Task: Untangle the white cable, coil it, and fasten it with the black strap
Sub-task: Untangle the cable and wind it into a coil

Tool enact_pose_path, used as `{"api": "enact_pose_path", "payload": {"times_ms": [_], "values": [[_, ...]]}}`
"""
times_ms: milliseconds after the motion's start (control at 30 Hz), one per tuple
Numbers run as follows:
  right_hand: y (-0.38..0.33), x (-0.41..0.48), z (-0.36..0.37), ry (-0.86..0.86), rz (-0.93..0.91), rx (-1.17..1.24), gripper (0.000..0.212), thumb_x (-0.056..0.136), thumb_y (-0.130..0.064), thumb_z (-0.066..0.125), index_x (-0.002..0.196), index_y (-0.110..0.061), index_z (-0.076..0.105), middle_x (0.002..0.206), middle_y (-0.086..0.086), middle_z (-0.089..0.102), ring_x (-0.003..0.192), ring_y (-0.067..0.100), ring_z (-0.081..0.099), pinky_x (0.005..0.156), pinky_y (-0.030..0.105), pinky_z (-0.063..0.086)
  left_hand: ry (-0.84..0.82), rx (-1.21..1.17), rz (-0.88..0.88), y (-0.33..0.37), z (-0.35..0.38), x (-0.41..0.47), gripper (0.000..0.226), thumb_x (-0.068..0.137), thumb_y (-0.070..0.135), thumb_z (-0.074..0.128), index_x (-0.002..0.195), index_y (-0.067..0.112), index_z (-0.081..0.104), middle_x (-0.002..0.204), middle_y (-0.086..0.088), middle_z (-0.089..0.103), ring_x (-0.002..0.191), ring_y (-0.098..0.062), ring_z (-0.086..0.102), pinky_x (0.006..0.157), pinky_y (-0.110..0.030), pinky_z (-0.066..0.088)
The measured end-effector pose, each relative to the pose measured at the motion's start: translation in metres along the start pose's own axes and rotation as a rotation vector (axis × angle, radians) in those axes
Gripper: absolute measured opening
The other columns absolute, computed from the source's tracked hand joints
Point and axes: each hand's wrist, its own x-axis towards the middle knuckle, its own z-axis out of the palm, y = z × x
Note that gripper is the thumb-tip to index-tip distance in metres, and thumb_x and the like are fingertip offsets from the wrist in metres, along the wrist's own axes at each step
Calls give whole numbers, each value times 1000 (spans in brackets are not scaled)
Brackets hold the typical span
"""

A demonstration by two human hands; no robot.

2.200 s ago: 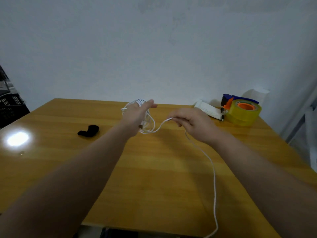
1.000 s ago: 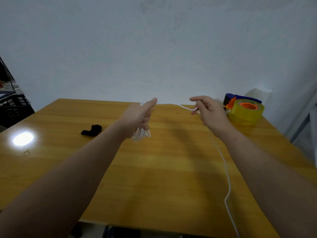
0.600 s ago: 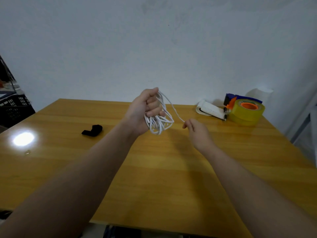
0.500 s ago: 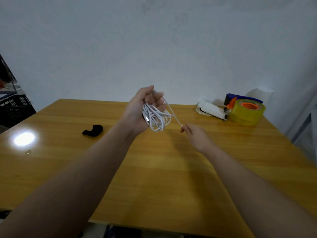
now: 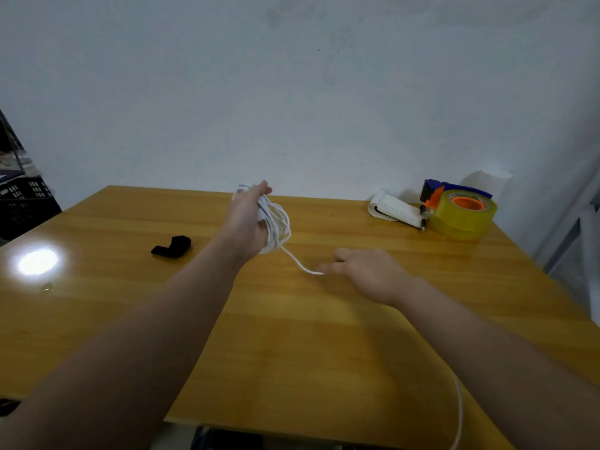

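- Above the far middle of the bench [image 5: 292, 345], our left hand [image 5: 248, 219] now sits lower than half a second ago, and its fingers curl round the coiled loops of the cable [image 5: 278, 227].
- Our right hand [image 5: 368, 276] has swung down and outward, and its fingers seem to pinch a strand running from the coil.
- A loose tail hangs past the near edge, so we judge more turns remain.
- The strap [image 5: 172, 246] lies untouched on the bench, left of the coil.

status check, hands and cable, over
Left hand grips coiled white cable. Right hand pinches its loose strand. Black strap on table, untouched. Nothing blocking.
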Motion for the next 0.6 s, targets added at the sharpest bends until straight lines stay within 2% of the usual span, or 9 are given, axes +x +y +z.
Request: {"api": "enact_pose_path", "payload": {"times_ms": [67,100,200,267,333,433,500,567,600], "values": [[-10,3,-16,70,-40,104,16,96,-32,38,103,-32,53,88,-8,40,81,10,38,62,30,21,4,130,9,-9,5,-2,19,95,23,54,79,14,55,82,-7,50,70,-19,52,68,-32,44],[-13,7,-22,133,-71,135,22,94,-40,34,94,-27,52,86,-7,41,79,8,36,62,29,20,-4,191,12,-12,8,-4,16,95,23,55,81,15,57,85,-7,51,72,-20,53,70,-32,45],[-14,15,-39,263,-144,70,46,87,-42,22,102,-22,60,93,-1,51,80,11,41,62,26,22,-53,308,-9,-17,16,-9,13,94,23,55,93,11,59,90,-14,55,76,-25,57,70,-36,49],[-8,17,-46,358,-201,69,39,86,-30,32,103,-26,67,90,-6,51,77,13,47,55,22,21,-115,303,-52,-17,20,-11,19,95,23,52,98,5,58,104,-18,58,90,-30,59,80,-46,51],[-10,14,-52,428,-231,104,29,83,-24,44,98,-27,69,92,-9,50,76,9,50,48,19,20,-143,260,-80,-15,22,-12,18,96,20,50,92,4,58,104,-14,65,87,-30,61,77,-43,51],[-7,17,-55,422,-44,364,30,83,-37,64,106,-18,59,90,-12,62,85,13,61,59,30,43,-224,363,-46,-14,22,-19,17,95,14,50,83,4,57,66,-5,64,57,-16,60,54,-25,50],[-5,20,-57,453,24,364,36,76,-46,69,94,-17,58,82,-5,68,81,19,64,65,37,48,-321,481,-33,-20,24,-24,17,92,13,53,80,7,64,67,-4,64,63,-16,62,64,-28,53],[1,21,-62,481,84,312,42,68,-56,72,79,-19,54,68,-2,63,68,20,58,61,36,44,-428,462,-102,-24,29,-33,14,90,15,59,84,8,69,74,-10,69,71,-23,69,77,-36,54],[5,20,-63,483,117,300,47,64,-59,73,73,-19,49,62,-3,57,61,18,52,58,35,40,-461,444,-129,-25,31,-36,14,90,16,59,87,5,68,75,-11,70,70,-23,70,76,-37,54]]}}
